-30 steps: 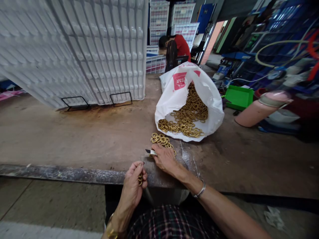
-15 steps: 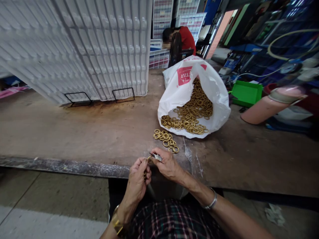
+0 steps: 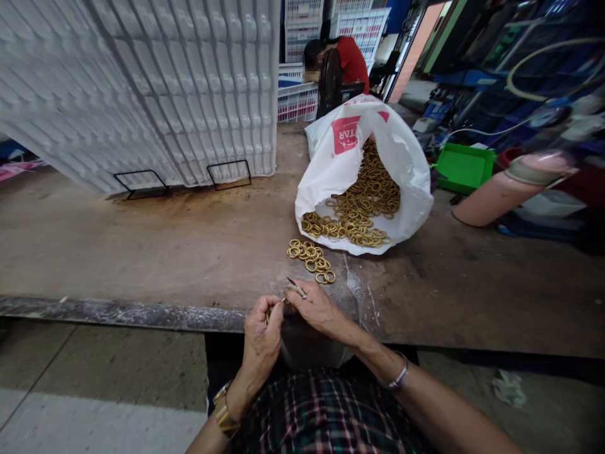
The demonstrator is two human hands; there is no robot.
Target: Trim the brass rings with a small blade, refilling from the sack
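My left hand [image 3: 263,331] is closed on brass-coloured rings [image 3: 268,314], mostly hidden by the fingers. Close beside it at the table's front edge, my right hand [image 3: 317,308] grips a small knife [image 3: 297,288], its dark pointed blade angled up and to the left. A brass ring also shows between the fingertips of both hands. Just beyond the right hand, a small group of brass rings [image 3: 310,255] lies loose on the wooden table [image 3: 227,252]. Behind it a white plastic sack [image 3: 319,173] lies on its side, its torn mouth showing many more rings [image 3: 373,189].
Tall white ribbed plastic trays [image 3: 203,88] stand at the left in black wire stands [image 3: 230,174]. To the right are a green tray [image 3: 466,167] and a pink bottle [image 3: 496,195]. Past the table, a person in red [image 3: 352,60] bends near stacked white crates [image 3: 297,104].
My right hand has moved from the loose rings toward my left hand, and the two now meet at a ring. The knife blade has turned to point more upward.
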